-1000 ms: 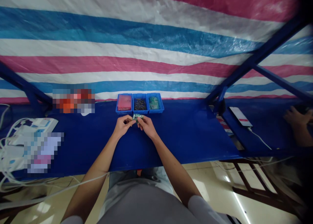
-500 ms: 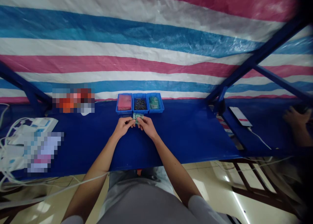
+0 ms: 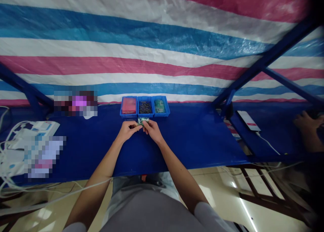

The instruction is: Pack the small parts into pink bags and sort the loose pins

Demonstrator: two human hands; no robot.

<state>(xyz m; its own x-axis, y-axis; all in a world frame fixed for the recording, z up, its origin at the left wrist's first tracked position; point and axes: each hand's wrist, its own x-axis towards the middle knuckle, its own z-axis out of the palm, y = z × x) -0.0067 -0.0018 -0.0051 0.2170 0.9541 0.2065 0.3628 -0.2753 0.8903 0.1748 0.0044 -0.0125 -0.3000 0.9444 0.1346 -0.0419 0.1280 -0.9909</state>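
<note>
A small shiny green packet (image 3: 143, 120) is held between my two hands, just in front of the blue bins. My left hand (image 3: 128, 129) pinches its left side with thumb and forefinger. On the other side, my right hand (image 3: 152, 129) grips it with the thumb on top; both sets of fingers cover part of it. Behind stand three joined blue bins: the left bin (image 3: 128, 116) has flat pink-red pieces, the middle bin (image 3: 145, 115) a heap of small dark metal pieces, and the right bin (image 3: 162, 114) clear-and-green pieces.
White power strips with tangled cables (image 3: 32, 134) lie on the left of the blue table (image 3: 202, 137). A phone (image 3: 248, 120) on a cord rests on the neighbouring table, near another person's hand (image 3: 307, 120). Blue frame bars (image 3: 253, 68) and a striped sheet (image 3: 152, 66) stand behind.
The packet has tilted slightly in my fingers and catches more light. My left thumb has shifted a little to the right. Both arms stay almost in place.
</note>
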